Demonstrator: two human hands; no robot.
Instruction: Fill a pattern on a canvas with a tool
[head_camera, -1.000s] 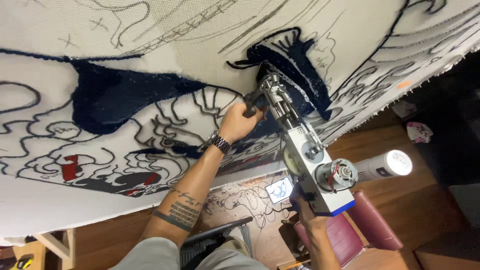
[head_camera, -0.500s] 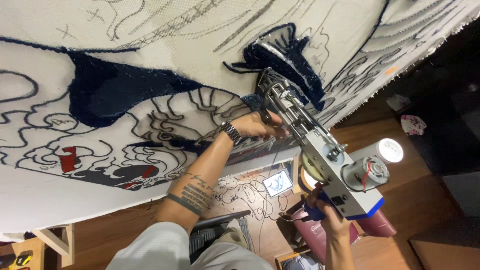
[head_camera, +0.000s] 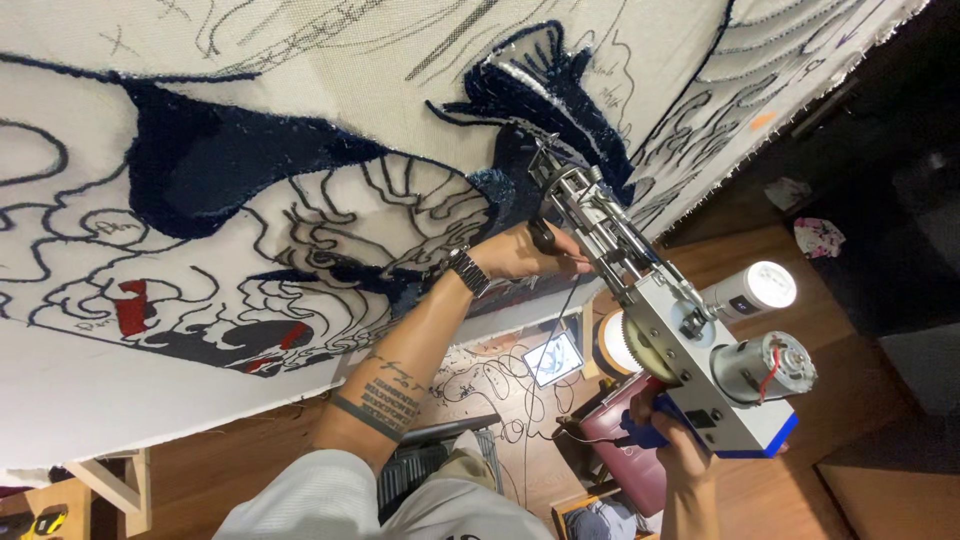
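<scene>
Both hands steady a tufting gun (head_camera: 660, 320) so its needle meets the stretched cloth (head_camera: 300, 120) at the dark blue patch: the left hand (head_camera: 520, 252) closes its grip on the front handle, the right hand (head_camera: 670, 440) apparently wraps the blue rear handle below.

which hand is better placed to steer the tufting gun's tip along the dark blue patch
Left. The left hand grips the front handle just behind the needle, close to the stretched cloth. The right hand holds the blue rear grip of the tufting gun, far from the tip.
</scene>
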